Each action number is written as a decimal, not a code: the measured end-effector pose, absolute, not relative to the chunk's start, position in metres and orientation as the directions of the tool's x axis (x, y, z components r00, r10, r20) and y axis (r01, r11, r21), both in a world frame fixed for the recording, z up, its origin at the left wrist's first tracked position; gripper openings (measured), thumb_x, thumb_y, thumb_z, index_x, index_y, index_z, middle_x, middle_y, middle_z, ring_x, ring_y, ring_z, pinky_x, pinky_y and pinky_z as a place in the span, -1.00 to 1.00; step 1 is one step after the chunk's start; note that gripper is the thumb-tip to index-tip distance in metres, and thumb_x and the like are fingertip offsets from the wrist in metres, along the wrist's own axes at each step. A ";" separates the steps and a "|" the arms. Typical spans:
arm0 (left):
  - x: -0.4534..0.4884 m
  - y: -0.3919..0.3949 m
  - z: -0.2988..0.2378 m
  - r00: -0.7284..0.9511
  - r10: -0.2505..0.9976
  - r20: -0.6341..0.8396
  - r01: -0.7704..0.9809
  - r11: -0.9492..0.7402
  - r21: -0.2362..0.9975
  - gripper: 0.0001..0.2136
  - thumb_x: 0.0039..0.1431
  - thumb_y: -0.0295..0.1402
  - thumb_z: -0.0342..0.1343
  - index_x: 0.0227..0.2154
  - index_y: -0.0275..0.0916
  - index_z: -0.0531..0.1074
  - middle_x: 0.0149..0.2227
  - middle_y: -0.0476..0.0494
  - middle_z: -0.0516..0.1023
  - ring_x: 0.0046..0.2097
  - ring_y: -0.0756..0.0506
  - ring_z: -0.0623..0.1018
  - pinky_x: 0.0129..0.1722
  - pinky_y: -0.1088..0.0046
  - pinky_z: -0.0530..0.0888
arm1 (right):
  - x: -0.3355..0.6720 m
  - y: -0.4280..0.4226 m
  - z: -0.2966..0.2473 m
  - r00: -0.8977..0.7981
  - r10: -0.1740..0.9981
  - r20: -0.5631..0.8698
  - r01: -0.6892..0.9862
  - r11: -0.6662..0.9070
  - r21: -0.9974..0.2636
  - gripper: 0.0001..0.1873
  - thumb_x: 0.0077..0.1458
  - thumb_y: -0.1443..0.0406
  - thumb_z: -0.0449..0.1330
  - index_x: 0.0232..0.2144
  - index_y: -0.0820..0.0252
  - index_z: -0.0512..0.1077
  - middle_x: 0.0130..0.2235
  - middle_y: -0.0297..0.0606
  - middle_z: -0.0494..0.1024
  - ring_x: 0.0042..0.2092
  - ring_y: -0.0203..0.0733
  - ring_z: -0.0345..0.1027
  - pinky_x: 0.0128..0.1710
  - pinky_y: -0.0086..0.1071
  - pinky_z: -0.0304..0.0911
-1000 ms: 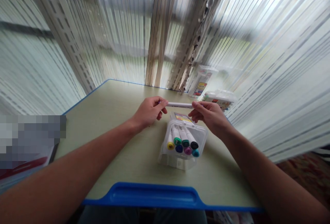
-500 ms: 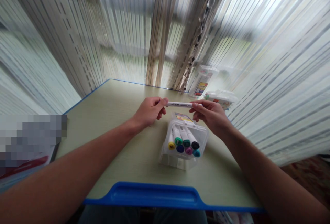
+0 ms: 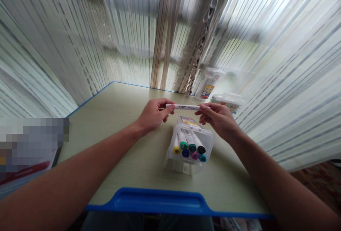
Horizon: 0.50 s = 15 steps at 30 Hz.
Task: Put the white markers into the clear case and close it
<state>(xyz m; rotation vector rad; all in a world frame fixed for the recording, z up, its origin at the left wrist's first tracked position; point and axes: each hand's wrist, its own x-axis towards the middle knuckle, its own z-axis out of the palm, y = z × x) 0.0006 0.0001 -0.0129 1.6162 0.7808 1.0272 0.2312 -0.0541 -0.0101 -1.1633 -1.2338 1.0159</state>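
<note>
A white marker is held level above the table, one end in each hand. My left hand pinches its left end between thumb and fingers. At the opposite end, my right hand is closed on it the same way. Just below and nearer to me stands a clear plastic box with several white markers in it. Their coloured ends face me: yellow, greens, dark blue, purple, black and turquoise. A printed label shows at the back of the box.
The pale tabletop has a blue rim and a blue pen trough at its front edge. Two more clear plastic containers, one upright and one lower, stand at the back right. String curtains hang behind the table.
My left fingers have shifted slightly on the marker's left end, and the marker seems to have turned a little, its print showing more. The box stays put.
</note>
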 end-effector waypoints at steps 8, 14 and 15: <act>0.002 -0.001 -0.014 0.428 0.874 0.228 0.008 -0.256 0.967 -0.82 0.14 -0.33 0.18 -0.29 -0.37 0.51 -0.46 -0.06 0.50 -0.59 0.10 0.37 -0.60 0.58 0.33 | 0.230 -0.054 -0.011 0.102 0.985 0.138 0.019 0.137 -0.990 -0.66 -0.08 0.08 0.42 -0.38 0.24 0.56 -0.41 -0.18 0.63 -0.56 -0.33 0.41 -0.59 -0.47 0.29; 0.004 0.000 -0.015 0.395 0.884 0.248 -0.045 -0.250 0.967 -0.83 0.17 -0.35 0.14 -0.23 -0.35 0.47 -0.43 -0.02 0.45 -0.59 0.12 0.37 -0.60 0.58 0.34 | 0.224 -0.058 -0.009 0.116 0.965 0.235 0.102 0.223 -0.969 -0.61 -0.08 0.13 0.43 -0.22 0.23 0.56 -0.44 -0.26 0.60 -0.55 -0.33 0.40 -0.58 -0.45 0.30; 0.004 0.000 -0.015 0.392 0.884 0.256 -0.065 -0.251 0.966 -0.83 0.18 -0.35 0.14 -0.22 -0.34 0.46 -0.42 -0.02 0.44 -0.59 0.12 0.37 -0.60 0.58 0.34 | 0.222 -0.060 -0.007 0.117 0.956 0.268 0.134 0.252 -0.958 -0.58 -0.08 0.14 0.44 -0.19 0.23 0.55 -0.47 -0.29 0.58 -0.55 -0.31 0.41 -0.58 -0.43 0.31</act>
